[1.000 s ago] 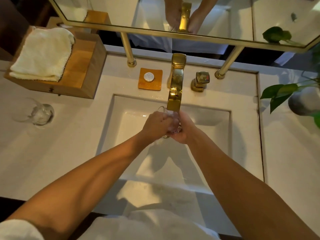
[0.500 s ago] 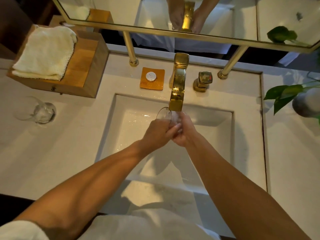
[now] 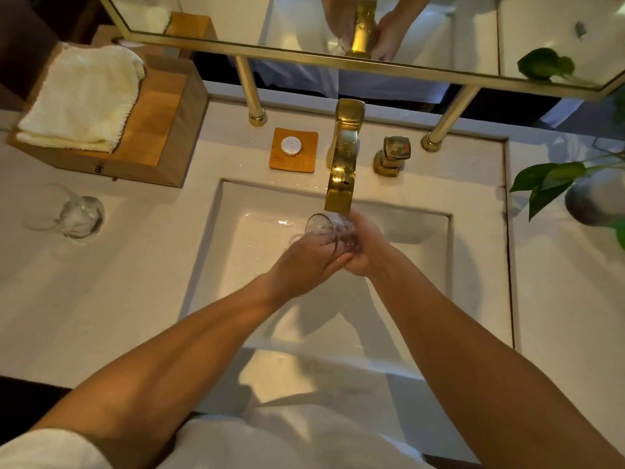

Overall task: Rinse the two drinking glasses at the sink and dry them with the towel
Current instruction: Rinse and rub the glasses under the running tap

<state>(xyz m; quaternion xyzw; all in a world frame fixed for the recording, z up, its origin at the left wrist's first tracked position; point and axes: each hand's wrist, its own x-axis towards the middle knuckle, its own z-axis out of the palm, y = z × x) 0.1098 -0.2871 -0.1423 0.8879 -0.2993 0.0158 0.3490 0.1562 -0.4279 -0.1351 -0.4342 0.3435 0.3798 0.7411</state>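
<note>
A clear drinking glass [image 3: 324,226] is tilted under the spout of the gold faucet [image 3: 343,164], over the white sink basin [image 3: 257,252]. My left hand [image 3: 304,262] and my right hand [image 3: 367,247] both wrap around it, fingers overlapping at its base. Water shines on the basin floor by the glass. A second clear glass [image 3: 72,213] stands on the counter at the left, apart from both hands. The folded cream towel [image 3: 83,96] lies on a wooden box [image 3: 162,130] at the back left.
A gold tap handle [image 3: 394,155] sits right of the faucet, and a round soap on an orange dish [image 3: 293,148] left of it. A potted plant [image 3: 575,194] stands on the right counter. A gold-framed mirror [image 3: 389,35] on posts hangs over the back.
The glass has tipped further, its rim now showing to the left under the spout. My left hand has slid lower around its base. The other glass and towel have not moved.
</note>
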